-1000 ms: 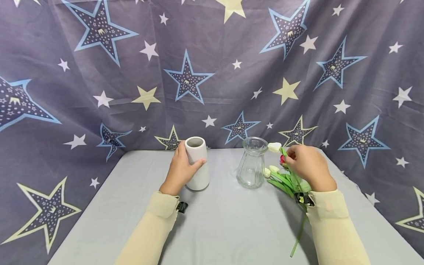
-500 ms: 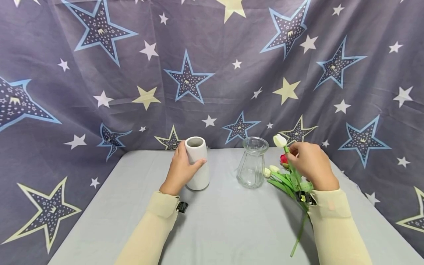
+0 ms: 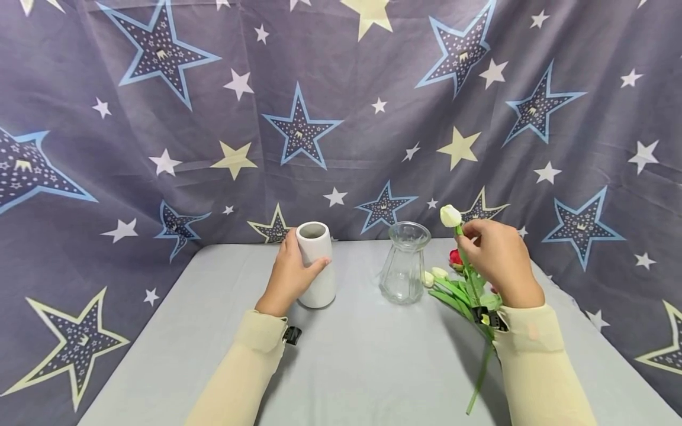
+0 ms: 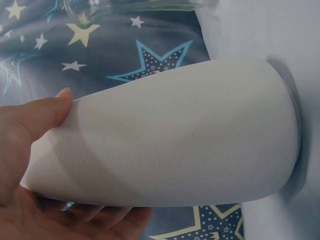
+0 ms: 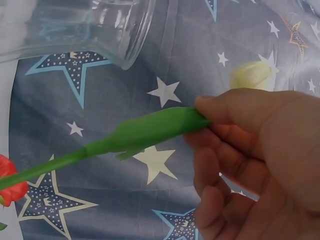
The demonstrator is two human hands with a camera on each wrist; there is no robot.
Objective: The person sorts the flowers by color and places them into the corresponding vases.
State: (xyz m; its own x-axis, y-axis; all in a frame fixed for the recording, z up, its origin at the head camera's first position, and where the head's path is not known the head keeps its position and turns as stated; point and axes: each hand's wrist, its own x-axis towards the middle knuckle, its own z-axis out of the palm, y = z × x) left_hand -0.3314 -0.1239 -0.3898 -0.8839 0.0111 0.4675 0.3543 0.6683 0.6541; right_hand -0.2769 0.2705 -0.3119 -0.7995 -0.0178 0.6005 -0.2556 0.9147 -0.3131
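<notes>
A white vase (image 3: pixel 319 278) stands upright on the table, and my left hand (image 3: pixel 290 269) grips its upper part from the left, thumb across the front. The left wrist view shows the fingers wrapped behind the vase (image 4: pixel 190 140). My right hand (image 3: pixel 498 257) pinches a white tulip (image 3: pixel 450 216) just below its bloom, head up. In the right wrist view the thumb and fingers hold the tulip's green leaf and stem (image 5: pixel 155 129). Beneath this hand lie more flowers: two white tulip buds (image 3: pixel 439 273) with green leaves (image 3: pixel 453 296), and a red rose (image 3: pixel 455 258).
A clear glass vase (image 3: pixel 403 272) stands between the two hands, left of the flowers. A long green stem (image 3: pixel 479 384) reaches toward the front of the grey-covered table (image 3: pixel 373 367). A star-patterned cloth (image 3: pixel 341 118) hangs behind.
My right hand has lifted the white tulip slightly, and its bloom has turned from lying sideways to pointing up. The left hand and the white vase have stayed in place.
</notes>
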